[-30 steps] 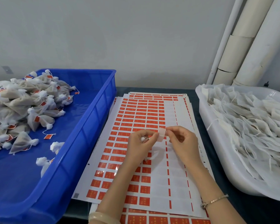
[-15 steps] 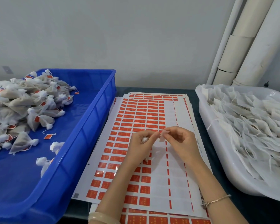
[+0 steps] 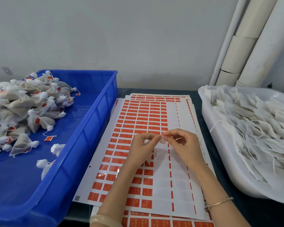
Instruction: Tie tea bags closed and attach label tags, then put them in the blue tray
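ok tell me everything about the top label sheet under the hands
The top label sheet is glossy white backing paper with rows of orange-red rectangular stickers. Its right columns are bare except narrow red strips. A small square code marks its near left corner. It lies flat, slightly skewed, on a stack of similar sheets between the blue tray and the white tub. The left hand and right hand are over it; contact is unclear.

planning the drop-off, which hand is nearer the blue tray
Left. The left hand is over the label sheets just right of the blue tray; the right hand is beyond it, nearer the white tub.
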A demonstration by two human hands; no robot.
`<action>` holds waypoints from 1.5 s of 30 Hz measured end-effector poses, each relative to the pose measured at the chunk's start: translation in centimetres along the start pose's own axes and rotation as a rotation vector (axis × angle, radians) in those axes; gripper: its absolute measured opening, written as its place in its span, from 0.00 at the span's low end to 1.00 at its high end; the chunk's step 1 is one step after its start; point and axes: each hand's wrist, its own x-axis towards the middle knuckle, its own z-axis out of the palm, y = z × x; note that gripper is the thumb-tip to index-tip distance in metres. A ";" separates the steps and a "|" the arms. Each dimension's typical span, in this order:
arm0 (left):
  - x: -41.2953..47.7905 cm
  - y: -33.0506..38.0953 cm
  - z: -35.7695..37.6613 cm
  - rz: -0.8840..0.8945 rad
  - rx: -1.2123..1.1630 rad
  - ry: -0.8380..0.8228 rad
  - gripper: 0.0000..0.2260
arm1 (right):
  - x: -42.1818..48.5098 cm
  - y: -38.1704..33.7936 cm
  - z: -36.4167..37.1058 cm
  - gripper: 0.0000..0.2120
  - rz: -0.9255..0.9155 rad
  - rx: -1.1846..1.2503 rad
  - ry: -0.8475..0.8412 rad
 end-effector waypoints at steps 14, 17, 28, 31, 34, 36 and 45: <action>0.2 0.3 -0.1 -0.059 -0.019 0.064 0.10 | -0.4 0.1 0.4 0.10 -0.089 -0.061 -0.017; 0.1 0.3 -0.1 -0.064 -0.014 0.065 0.10 | -0.4 0.3 0.4 0.10 -0.085 -0.068 -0.027; 0.2 0.2 -0.1 -0.112 -0.021 0.072 0.07 | -0.3 0.5 0.6 0.12 -0.066 -0.061 -0.049; 0.2 0.2 -0.1 -0.112 -0.025 0.074 0.07 | -0.4 0.6 0.6 0.14 -0.066 -0.085 -0.056; 0.1 0.1 -0.1 -0.092 -0.012 0.085 0.07 | -0.4 0.4 0.5 0.15 -0.097 -0.107 -0.091; 0.1 0.1 -0.1 -0.070 -0.005 0.081 0.07 | -0.5 0.1 0.6 0.11 -0.102 -0.056 -0.089; -0.2 0.3 0.1 -0.025 -0.009 -0.016 0.07 | -0.4 0.2 0.6 0.10 -0.011 -0.031 0.005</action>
